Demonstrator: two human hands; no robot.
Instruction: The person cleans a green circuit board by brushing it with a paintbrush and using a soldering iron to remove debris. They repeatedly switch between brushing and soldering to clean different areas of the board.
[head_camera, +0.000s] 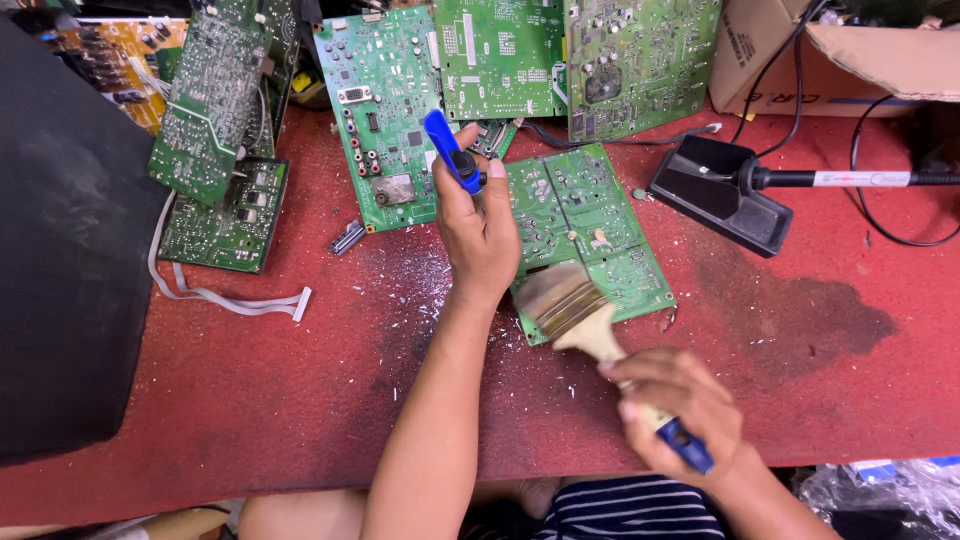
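Observation:
A green circuit board (590, 220) lies on the red worktop (300, 380) in the middle. My left hand (478, 225) rests at the board's left edge and grips a blue-handled tool (452, 152) that points up and away. My right hand (680, 405) is near the front edge, closed on the handle of a paintbrush (590, 325). The brush's bristles (555, 295) are blurred and lie over the board's near left corner.
Several more green boards (390, 110) lean and lie along the back. A black soldering-iron stand (720, 195) with its iron sits right of the board. A cardboard box (850, 55) is at back right, a large black object (60, 250) at left, a grey ribbon cable (230, 298) nearby.

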